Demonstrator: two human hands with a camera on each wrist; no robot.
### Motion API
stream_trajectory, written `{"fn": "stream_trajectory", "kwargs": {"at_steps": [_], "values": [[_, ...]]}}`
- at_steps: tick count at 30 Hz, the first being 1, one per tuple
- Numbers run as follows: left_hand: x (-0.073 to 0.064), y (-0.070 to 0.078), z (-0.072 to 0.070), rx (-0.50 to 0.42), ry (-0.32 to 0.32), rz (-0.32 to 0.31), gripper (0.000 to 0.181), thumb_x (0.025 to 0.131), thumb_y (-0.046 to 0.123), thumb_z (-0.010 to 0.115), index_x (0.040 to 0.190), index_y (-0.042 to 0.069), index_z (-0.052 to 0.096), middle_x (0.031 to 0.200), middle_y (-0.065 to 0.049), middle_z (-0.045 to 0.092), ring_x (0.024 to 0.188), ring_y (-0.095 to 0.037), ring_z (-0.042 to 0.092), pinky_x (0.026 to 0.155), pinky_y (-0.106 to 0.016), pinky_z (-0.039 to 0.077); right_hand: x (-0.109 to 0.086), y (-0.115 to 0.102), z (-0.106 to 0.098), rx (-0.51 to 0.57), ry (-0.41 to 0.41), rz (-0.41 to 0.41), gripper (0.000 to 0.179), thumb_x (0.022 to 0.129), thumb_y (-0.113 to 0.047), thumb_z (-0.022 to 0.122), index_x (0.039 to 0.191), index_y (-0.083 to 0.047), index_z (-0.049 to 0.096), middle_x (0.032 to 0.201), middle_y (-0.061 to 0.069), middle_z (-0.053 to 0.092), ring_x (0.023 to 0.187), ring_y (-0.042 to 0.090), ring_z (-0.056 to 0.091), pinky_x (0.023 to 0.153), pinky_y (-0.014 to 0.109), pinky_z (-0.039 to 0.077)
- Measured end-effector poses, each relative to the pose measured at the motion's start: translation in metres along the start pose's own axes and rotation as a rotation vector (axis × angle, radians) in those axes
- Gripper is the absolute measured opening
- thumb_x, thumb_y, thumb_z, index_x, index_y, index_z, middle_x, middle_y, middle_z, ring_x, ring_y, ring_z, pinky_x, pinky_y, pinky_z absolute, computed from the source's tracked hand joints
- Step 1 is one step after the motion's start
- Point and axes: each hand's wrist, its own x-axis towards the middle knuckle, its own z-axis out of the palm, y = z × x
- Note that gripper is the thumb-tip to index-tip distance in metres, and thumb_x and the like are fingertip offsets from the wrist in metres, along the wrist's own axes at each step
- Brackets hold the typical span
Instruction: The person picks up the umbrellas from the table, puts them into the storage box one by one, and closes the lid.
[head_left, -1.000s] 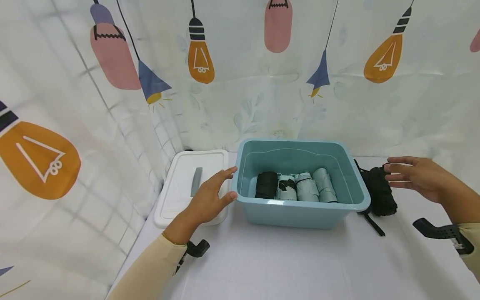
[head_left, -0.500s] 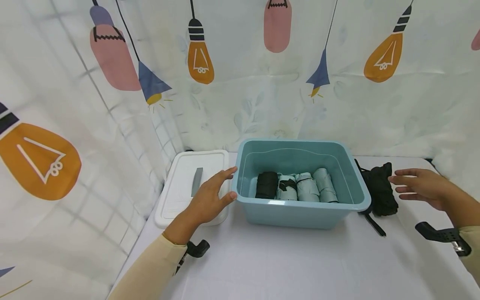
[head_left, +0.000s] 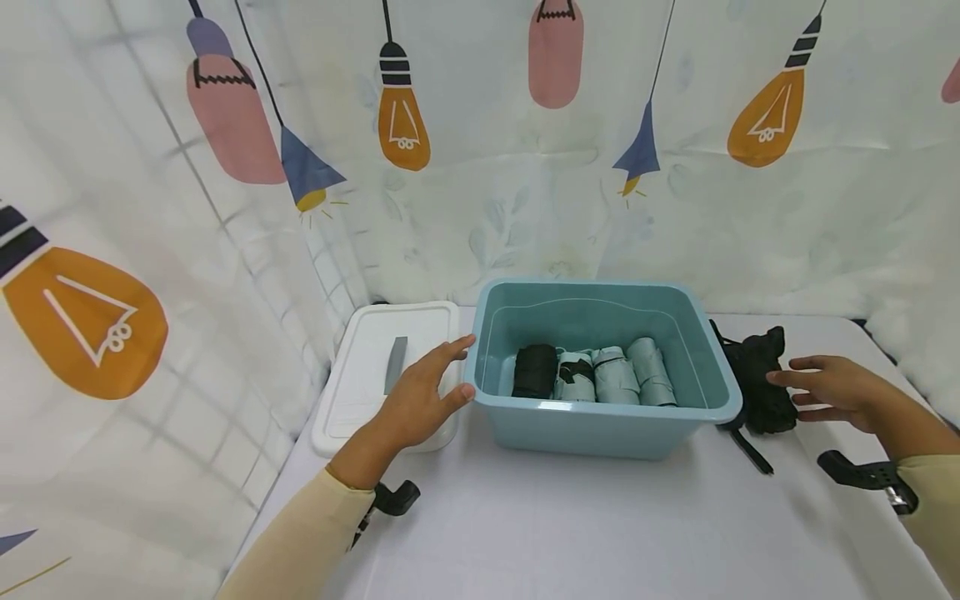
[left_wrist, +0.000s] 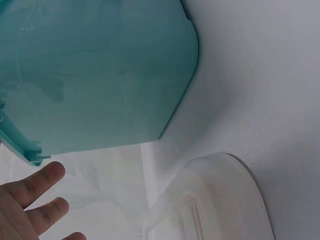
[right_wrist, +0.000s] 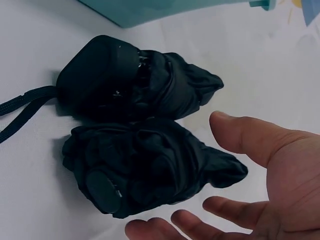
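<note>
In the head view, my left hand (head_left: pixel 416 396) is at the left end of a light blue plastic bin (head_left: pixel 577 433), fingers extended and fingertips at its rim. Inside the bin lie a black roll (head_left: pixel 535 372) and several pale grey-blue rolls (head_left: pixel 615 375) in a row. My right hand (head_left: pixel 836 390) hovers with spread fingers beside black bundles to the right of the bin. The right wrist view reveals two compact folded umbrellas side by side: one with a black handle (right_wrist: pixel 105 72) and wrist strap, the other a bunched umbrella (right_wrist: pixel 155 167) nearest my thumb and fingers.
A white lid (head_left: pixel 360 367) with a grey strip lies left of the bin, partly behind my left hand. White cloth covers the table (head_left: pixel 585 525). A printed curtain (head_left: pixel 465 208) hangs close behind and along the left side.
My right hand has moved down and slightly inward beside the black umbrellas, after first shifting a little outward. My left hand keeps its place at the bin's rim.
</note>
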Motion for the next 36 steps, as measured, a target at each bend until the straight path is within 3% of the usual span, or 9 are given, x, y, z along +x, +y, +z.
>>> {"fn": "stream_trajectory", "kwargs": {"at_steps": [13,20,28,36], "values": [[-0.001,0.001,0.001,-0.002,-0.004,-0.016,0.085,0.091,0.085,0.032,0.162,0.037,0.030,0.142,-0.006,0.058,0.133,-0.031,0.052,0.104,-0.063,0.042,0.012,0.002,0.006,-0.017,0.021,0.058,0.118,0.095,-0.053,0.069,0.146,0.027,-0.002,0.143,0.055,0.013,0.129,0.067,0.034,0.086,0.051,0.058],[0.000,0.000,0.003,0.008,-0.008,-0.020,0.087,0.091,0.086,0.031,0.162,0.036,0.031,0.142,-0.006,0.058,0.133,-0.031,0.052,0.104,-0.063,0.043,0.018,0.004,0.009,-0.041,0.027,0.066,0.124,0.090,-0.050,0.077,0.144,0.029,-0.002,0.138,0.056,0.017,0.124,0.068,0.039,0.084,0.052,0.059],[-0.001,0.001,0.002,0.003,-0.014,-0.025,0.087,0.091,0.085,0.032,0.162,0.036,0.030,0.144,-0.006,0.057,0.135,-0.030,0.051,0.105,-0.063,0.041,0.019,0.008,0.009,-0.050,0.017,0.063,0.118,0.092,-0.042,0.076,0.144,0.029,-0.002,0.138,0.057,0.016,0.126,0.069,0.036,0.085,0.051,0.058],[-0.002,-0.001,0.004,-0.001,-0.008,-0.028,0.086,0.091,0.086,0.031,0.162,0.038,0.030,0.143,-0.005,0.057,0.134,-0.030,0.051,0.105,-0.063,0.042,0.017,0.015,0.004,0.033,-0.020,0.051,0.113,0.098,-0.037,0.070,0.145,0.027,-0.009,0.143,0.057,0.006,0.131,0.070,0.028,0.092,0.056,0.054]]}}
